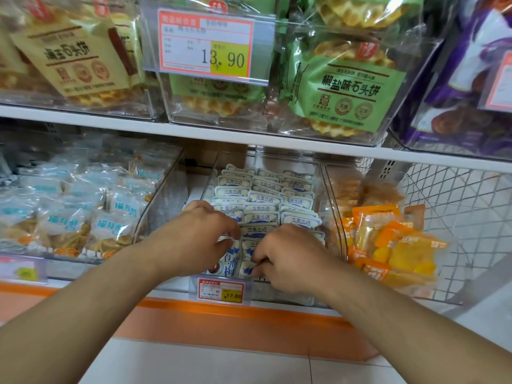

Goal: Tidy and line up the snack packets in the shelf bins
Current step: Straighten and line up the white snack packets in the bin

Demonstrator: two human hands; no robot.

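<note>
A clear plastic bin (pixel 332 217) on the lower shelf holds several small white-and-blue snack packets (pixel 263 195) standing in three neat rows. Both hands are inside the bin's front end. My left hand (pixel 199 236) curls its fingers over the packets of the left row. My right hand (pixel 288 256) pinches a white-and-blue packet (pixel 248 268) at the front of the middle row. The frontmost packets are partly hidden under my hands.
To the left, a bin of light-blue snack bags (pixel 69 217). To the right, a bin of orange packets (pixel 388 239) beside a white wire basket (pixel 457 203). Price tag (pixel 220 291) on the bin front. Upper shelf bins hold waffle biscuit bags (pixel 349 87).
</note>
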